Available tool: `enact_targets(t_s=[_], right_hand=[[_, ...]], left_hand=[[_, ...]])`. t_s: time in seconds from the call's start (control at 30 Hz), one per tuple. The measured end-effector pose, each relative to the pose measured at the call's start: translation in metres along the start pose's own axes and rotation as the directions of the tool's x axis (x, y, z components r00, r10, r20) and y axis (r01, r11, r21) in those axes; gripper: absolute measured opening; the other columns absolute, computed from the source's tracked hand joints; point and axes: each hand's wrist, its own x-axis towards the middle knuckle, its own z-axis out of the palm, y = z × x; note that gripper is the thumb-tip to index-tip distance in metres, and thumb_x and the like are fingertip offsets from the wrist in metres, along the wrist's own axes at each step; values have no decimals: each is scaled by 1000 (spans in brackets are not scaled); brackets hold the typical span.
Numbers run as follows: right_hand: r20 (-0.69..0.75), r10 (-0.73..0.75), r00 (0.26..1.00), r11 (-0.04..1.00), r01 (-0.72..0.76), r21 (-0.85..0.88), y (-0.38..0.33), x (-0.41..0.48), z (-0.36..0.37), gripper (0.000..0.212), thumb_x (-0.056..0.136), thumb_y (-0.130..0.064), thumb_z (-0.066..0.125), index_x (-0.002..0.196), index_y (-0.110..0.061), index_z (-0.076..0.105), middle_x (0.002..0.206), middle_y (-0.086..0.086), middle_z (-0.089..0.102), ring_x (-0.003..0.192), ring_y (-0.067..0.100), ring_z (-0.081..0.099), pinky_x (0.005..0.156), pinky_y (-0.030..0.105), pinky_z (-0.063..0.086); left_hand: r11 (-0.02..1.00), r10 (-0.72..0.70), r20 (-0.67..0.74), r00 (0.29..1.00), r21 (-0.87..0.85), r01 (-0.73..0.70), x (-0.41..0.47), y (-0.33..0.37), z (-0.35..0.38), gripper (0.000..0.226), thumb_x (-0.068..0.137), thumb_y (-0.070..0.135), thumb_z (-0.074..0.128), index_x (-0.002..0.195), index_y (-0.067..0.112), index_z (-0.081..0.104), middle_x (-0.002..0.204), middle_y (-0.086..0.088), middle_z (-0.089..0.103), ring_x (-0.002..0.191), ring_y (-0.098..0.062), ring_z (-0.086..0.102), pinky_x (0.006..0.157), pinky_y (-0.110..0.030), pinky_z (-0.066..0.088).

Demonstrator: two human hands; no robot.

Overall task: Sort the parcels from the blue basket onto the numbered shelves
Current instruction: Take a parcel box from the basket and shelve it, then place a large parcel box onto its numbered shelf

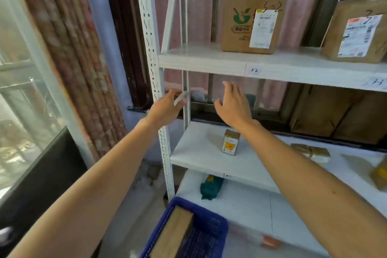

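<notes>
Blue basket [209,228] is sitting nearest, carrying a flat brown parcel [173,234]. Numbered shelves [209,63] are rising beyond. Right hand [232,104] is reaching in with fingers [229,88] released; left hand [165,109] is perhaps pinching something pale, though blur is preventing telling. Reading each parcel's written number against the shelf label [254,70] is looking like the careful way.

Open room between left hand [167,109] and right hand [232,107]; shelf board [209,63] close above both; perforated post [156,81] just beside the left; small box [231,142] below the right.
</notes>
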Motion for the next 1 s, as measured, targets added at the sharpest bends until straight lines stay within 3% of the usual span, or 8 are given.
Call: enact_targets(t_s=[0.1, 0.2, 0.4, 0.67, 0.8, 0.93, 1.0], right_hand=[[141, 26, 990, 999, -20, -46, -5, -66, 40, 54, 93, -21, 55, 142, -1, 41, 136, 19, 49, 125, 35, 45, 104, 43, 40], [327, 97, 940, 992, -65, -107, -4, -134, 79, 52, 94, -21, 53, 140, -1, 41, 137, 21, 48, 125, 36, 44, 103, 44, 38], [673, 230, 703, 969, -101, -225, 12, -248, 146, 57, 95, -26, 54, 145, -2, 35, 142, 22, 47, 129, 37, 46, 101, 45, 43], [857, 229, 461, 965, 11, -263, 16, -354, 233, 50, 94, -26, 51, 139, -6, 40, 137, 15, 49, 124, 32, 47, 95, 41, 43], [897, 208, 391, 966, 62, -251, 27, -376, 282, 46, 96, -26, 51, 137, -6, 43, 139, 13, 48, 124, 32, 48, 91, 41, 44], [961, 158, 229, 969, 150, -195, 42, -390, 340, 39, 100, -29, 48, 131, -6, 46, 136, 13, 46, 122, 31, 48, 84, 38, 38], [974, 145, 177, 972, 158, -173, 54, -395, 372, 41, 100, -30, 47, 132, -5, 46, 137, 14, 46, 121, 32, 48, 86, 39, 41]], left_hand=[[992, -119, 113, 986, 44, 115, -52, -45, 26, 58, 103, 49, 42, 151, 19, 30, 121, -17, 65, 89, -36, 64, 65, -37, 43], [977, -214, 198, 956, 51, 208, -104, -92, 63, 56, 103, 48, 42, 147, 15, 33, 131, -21, 59, 112, -43, 59, 79, -42, 45], [872, -456, 323, 829, -23, 488, -199, -155, 133, 57, 101, 52, 43, 146, 17, 38, 134, -16, 60, 120, -39, 57, 92, -41, 45], [781, -524, 548, 652, 4, 624, -314, -214, 230, 50, 103, 47, 40, 144, 18, 37, 120, -11, 65, 100, -30, 61, 82, -40, 48], [724, -585, 574, 572, 52, 688, -344, -249, 275, 51, 104, 37, 43, 149, 15, 35, 129, -14, 61, 112, -33, 59, 92, -40, 47], [638, -645, 580, 498, 50, 769, -360, -273, 319, 40, 106, 27, 39, 140, 6, 43, 121, -14, 61, 110, -35, 58, 93, -43, 46], [580, -667, 591, 455, 27, 814, -369, -286, 347, 43, 105, 28, 41, 142, 7, 43, 130, -13, 60, 118, -34, 57, 100, -44, 46]])
